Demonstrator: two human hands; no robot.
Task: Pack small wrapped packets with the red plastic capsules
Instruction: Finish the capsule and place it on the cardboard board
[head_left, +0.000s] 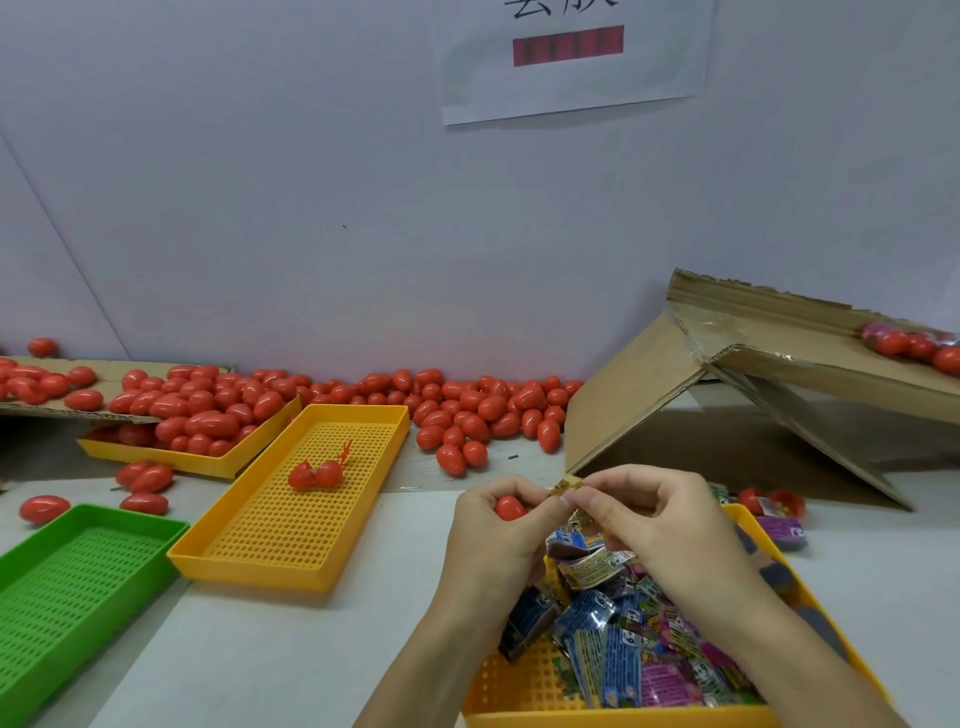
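Red capsule (509, 507) half-hidden in the gripping left hand (498, 530); right hand (649, 519) pinches a mostly covered packet (566, 484).

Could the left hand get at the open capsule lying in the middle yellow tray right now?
Probably not at once: the left hand grips a red capsule. The path to the open capsule in the yellow tray looks free otherwise, nothing lying between.

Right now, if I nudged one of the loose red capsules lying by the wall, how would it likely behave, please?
The red capsules are smooth, glossy and egg-shaped, so one would probably roll or skid away. They look like thin hollow plastic, likely light. The opened capsule in the yellow tray suggests they may pop apart if squeezed.
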